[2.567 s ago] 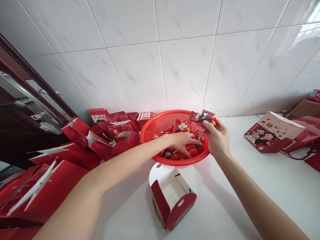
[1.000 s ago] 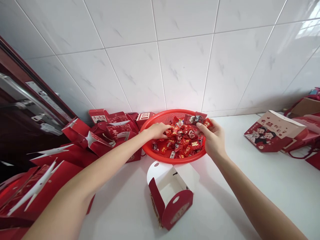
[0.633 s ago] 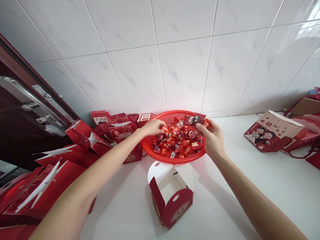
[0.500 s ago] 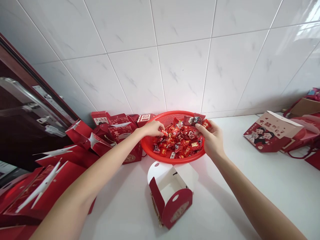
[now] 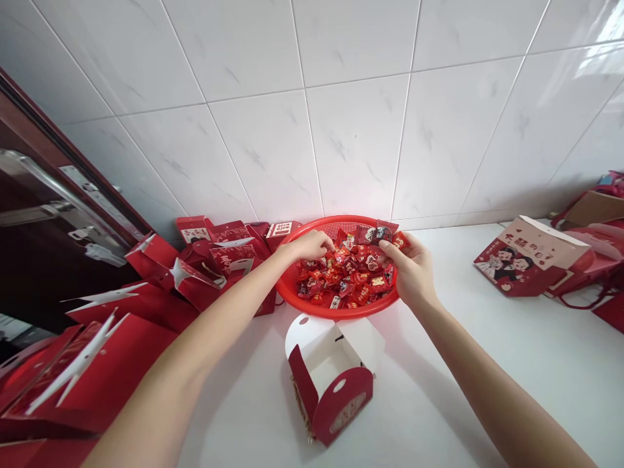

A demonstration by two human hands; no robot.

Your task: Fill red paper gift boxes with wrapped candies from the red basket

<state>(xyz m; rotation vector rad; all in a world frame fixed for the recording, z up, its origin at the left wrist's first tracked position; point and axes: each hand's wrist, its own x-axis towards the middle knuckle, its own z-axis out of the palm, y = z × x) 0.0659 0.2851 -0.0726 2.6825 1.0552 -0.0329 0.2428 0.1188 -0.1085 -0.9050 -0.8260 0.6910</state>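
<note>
A red plastic basket (image 5: 336, 313) full of red-wrapped candies (image 5: 348, 273) stands against the tiled wall. My left hand (image 5: 316, 247) is over the basket's left part, fingers bent down at the candies; whatever its fingertips hold, if anything, is hidden. At the right rim my right hand (image 5: 412, 263) grips several wrapped candies (image 5: 383, 234), dark red and bright red, between thumb and fingers. Just in front of the basket sits an open red and white box (image 5: 334, 370), its flaps spread and the visible inside bare.
Many red gift boxes (image 5: 121, 364) crowd the left side, beside a dark door with a metal handle (image 5: 53, 182). On the right of the white counter (image 5: 439, 403) stand a printed box (image 5: 529, 257) and more red boxes (image 5: 597, 247).
My left hand has moved slightly right and up over the candies, and the red candy piece seen at its fingertips no longer shows there. My right hand stays nearly in place with its candies.
</note>
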